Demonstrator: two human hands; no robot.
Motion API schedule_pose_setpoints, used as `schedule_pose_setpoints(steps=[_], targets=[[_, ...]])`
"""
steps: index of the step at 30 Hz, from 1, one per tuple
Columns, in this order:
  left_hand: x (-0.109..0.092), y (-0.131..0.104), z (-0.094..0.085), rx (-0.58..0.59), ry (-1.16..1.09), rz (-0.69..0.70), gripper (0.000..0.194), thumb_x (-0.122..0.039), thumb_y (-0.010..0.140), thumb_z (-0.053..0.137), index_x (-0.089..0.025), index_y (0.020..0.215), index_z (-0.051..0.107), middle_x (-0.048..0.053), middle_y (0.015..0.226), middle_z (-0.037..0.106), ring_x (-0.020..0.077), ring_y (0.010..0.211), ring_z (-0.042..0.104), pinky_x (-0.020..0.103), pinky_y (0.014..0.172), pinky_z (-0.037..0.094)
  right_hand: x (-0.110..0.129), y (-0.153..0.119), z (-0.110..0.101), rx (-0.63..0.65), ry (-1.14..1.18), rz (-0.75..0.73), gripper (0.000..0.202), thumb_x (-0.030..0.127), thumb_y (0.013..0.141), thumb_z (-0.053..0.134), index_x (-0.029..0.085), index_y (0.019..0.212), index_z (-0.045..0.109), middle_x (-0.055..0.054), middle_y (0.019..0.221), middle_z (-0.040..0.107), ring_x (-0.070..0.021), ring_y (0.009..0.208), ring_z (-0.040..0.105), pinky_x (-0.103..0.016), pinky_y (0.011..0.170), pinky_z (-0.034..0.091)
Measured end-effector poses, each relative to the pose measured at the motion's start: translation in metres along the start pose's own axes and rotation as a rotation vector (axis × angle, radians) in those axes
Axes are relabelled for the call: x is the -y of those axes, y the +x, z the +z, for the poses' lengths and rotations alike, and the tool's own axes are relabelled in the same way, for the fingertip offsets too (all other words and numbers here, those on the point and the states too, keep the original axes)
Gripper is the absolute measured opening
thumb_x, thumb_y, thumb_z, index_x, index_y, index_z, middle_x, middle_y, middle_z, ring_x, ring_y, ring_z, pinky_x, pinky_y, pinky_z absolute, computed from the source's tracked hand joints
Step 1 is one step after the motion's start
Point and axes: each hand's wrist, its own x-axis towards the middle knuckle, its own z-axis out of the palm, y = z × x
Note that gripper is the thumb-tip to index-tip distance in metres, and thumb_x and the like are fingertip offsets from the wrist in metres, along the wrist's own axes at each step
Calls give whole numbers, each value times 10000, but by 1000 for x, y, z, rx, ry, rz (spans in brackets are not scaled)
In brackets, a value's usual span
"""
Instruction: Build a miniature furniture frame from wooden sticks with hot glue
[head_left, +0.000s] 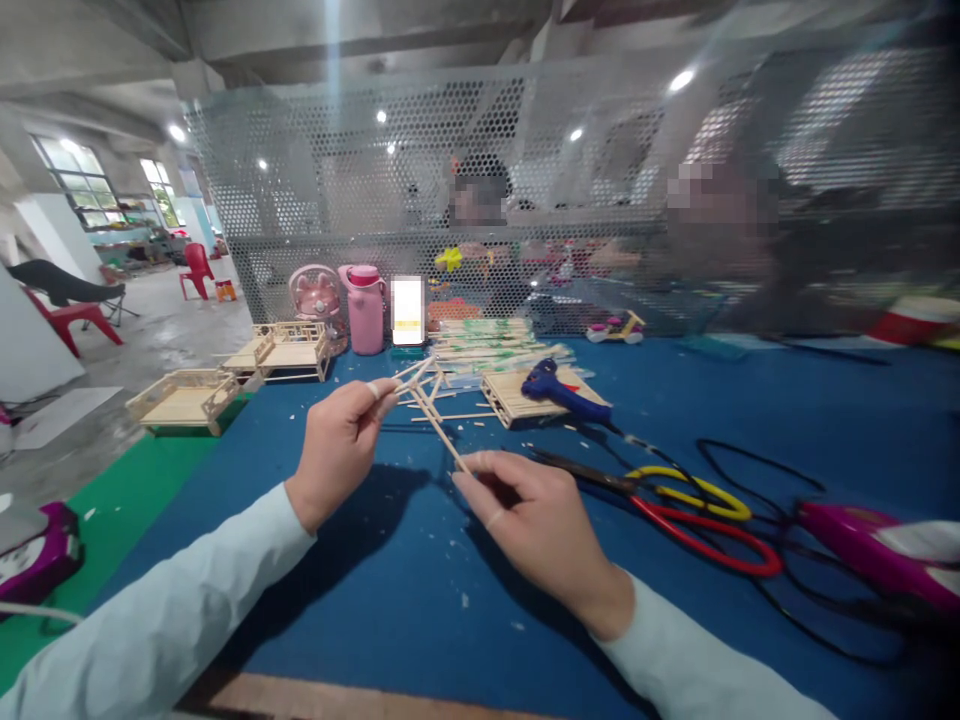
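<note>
Between my hands, above the blue table top (360, 590), is a small frame of thin wooden sticks (433, 412). My left hand (339, 447) pinches its left end between thumb and fingertips. At its lower right end, my right hand (536, 515) grips a stick between thumb and index finger. Whitish bands wrap fingers on both hands. Behind the frame lies a flat wooden stick panel (512, 400), with a blue glue gun (566, 392) on top. Just right of my right hand are scissors (697, 515) with red and yellow handles.
Bundles of wooden sticks (484, 345) lie at the back, near a pink bottle (365, 315) and a lit phone (407, 310). Small wooden beds (184, 400) stand at left. Black cord (757, 450) and a magenta device (862, 540) lie at right. A perforated metal screen (337, 170) borders the back; people are behind it.
</note>
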Motion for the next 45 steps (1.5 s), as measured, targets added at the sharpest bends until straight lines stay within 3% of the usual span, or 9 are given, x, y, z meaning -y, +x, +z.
schedule_pose_setpoints(steps=[20, 23, 26, 33, 38, 45], targets=[[2, -6, 1, -6, -54, -39, 175, -212, 878, 541, -146, 943, 690, 11, 702, 674, 102, 614, 570, 194, 597, 429, 0, -1, 0, -45, 5, -14, 101, 213, 806, 599, 187, 743, 673, 24, 599, 633, -99, 510, 546, -213, 534, 435], [1, -6, 1, 0, -105, -113, 202, -250, 881, 533, -156, 955, 696, 18, 733, 687, 109, 619, 572, 206, 611, 435, 0, -1, 0, -26, 3, -6, 116, 209, 807, 587, 189, 724, 666, 25, 587, 626, -99, 504, 540, -213, 527, 430], [0, -4, 0, -28, -243, -280, 223, -290, 867, 545, -155, 956, 699, 28, 782, 701, 122, 674, 596, 214, 642, 446, -2, 0, -2, 12, 5, 2, 123, 197, 802, 579, 188, 709, 659, 20, 588, 631, -101, 510, 543, -211, 513, 423], [7, -4, 13, -84, -826, -664, 181, -340, 788, 641, -162, 812, 665, -15, 706, 617, 81, 628, 525, 190, 627, 417, -9, 0, -12, 45, 60, -77, 145, 184, 802, 558, 180, 673, 626, 7, 582, 618, -97, 486, 510, -212, 475, 402], [10, -17, 30, -67, -963, -683, 262, -429, 815, 591, -170, 772, 598, -19, 706, 562, 84, 641, 514, 206, 641, 429, -6, -3, -11, 83, 80, -163, 153, 177, 820, 544, 180, 691, 626, 9, 586, 589, -94, 511, 516, -211, 506, 409], [7, -22, 29, -66, -973, -681, 200, -383, 834, 583, -183, 839, 569, -33, 705, 533, 79, 642, 486, 208, 663, 419, -4, -3, -12, 127, 78, -170, 145, 186, 833, 536, 179, 728, 636, 6, 613, 594, -99, 541, 532, -214, 532, 420]])
